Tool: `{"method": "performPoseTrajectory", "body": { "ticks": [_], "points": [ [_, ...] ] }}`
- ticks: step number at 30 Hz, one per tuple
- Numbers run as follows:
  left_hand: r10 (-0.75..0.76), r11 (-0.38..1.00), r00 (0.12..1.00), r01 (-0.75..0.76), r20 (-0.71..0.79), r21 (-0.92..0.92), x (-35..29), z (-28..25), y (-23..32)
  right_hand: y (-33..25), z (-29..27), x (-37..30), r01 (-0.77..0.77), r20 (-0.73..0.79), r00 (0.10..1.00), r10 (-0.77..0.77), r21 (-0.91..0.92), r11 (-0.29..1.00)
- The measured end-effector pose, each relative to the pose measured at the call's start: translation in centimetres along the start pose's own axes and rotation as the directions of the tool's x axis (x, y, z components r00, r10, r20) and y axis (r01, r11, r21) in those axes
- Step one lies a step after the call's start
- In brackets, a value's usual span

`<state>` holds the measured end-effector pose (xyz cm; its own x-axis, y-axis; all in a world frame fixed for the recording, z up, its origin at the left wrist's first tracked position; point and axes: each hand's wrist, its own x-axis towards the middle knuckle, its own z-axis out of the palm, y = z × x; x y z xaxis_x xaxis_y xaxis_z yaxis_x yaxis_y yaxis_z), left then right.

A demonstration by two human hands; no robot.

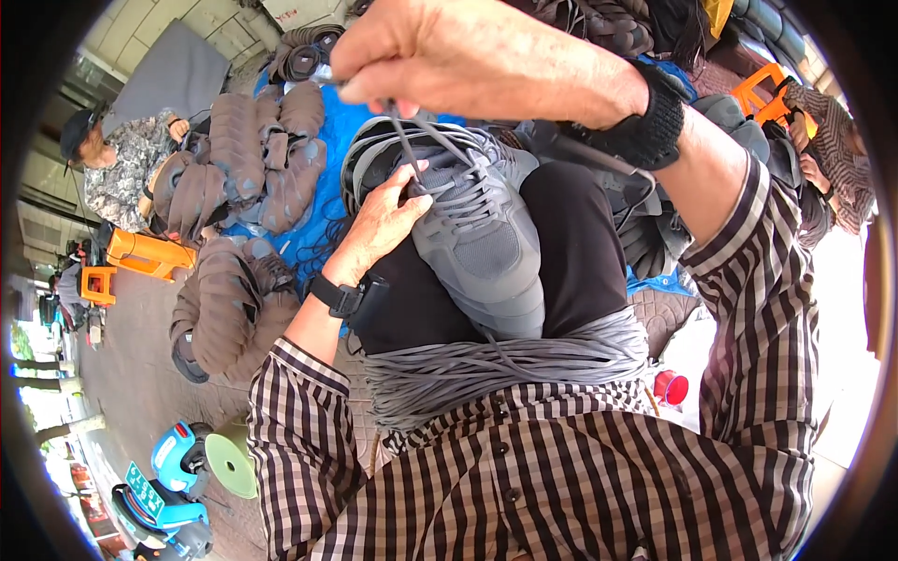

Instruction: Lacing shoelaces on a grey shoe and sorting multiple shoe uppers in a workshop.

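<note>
Left hand point(376, 224) and right hand point(412, 70), apart, both on a lace point(405, 142).
The left pinches it at the grey shoe point(482, 254), the right grips it above; the shoe rests between the thighs point(582, 248), toe toward the body.

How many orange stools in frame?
3. A larger-looking stool at left, below the person in camouflage; a smaller-looking stool just left of that; and a partly covered stool at upper right. More may be hidden.
</note>
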<state>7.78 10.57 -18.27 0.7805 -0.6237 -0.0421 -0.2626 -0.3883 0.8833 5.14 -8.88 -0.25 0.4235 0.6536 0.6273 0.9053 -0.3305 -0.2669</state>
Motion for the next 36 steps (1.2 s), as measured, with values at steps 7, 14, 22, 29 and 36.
{"method": "performPoseTrajectory", "body": {
  "ticks": [7,14,22,29,36],
  "points": [
    [0.175,0.975,0.959,-0.200,-0.224,-0.093,-1.4,-1.8,6.6,1.9,0.9,0.6,-0.130,-0.103,0.986,0.129,-0.008,0.991],
    [0.364,0.853,0.792,-0.495,-0.490,-0.167,1.4,-2.1,10.6,2.1,1.1,-0.6,-0.286,-0.233,0.908,0.349,0.265,0.921],
    [0.283,0.844,0.955,-0.206,-0.086,0.495,-1.3,1.3,3.4,3.4,0.6,-2.0,-0.398,-0.168,0.833,0.528,0.481,0.781],
    [0.119,0.948,0.993,-0.109,-0.016,0.298,0.8,0.7,2.2,2.5,1.4,-1.5,-0.353,-0.177,0.878,0.445,0.389,0.851],
    [0.129,0.930,0.972,-0.050,-0.195,0.364,0.4,1.6,2.1,1.1,0.3,-3.0,-0.405,-0.151,0.862,0.484,0.369,0.837]
  ]
}}
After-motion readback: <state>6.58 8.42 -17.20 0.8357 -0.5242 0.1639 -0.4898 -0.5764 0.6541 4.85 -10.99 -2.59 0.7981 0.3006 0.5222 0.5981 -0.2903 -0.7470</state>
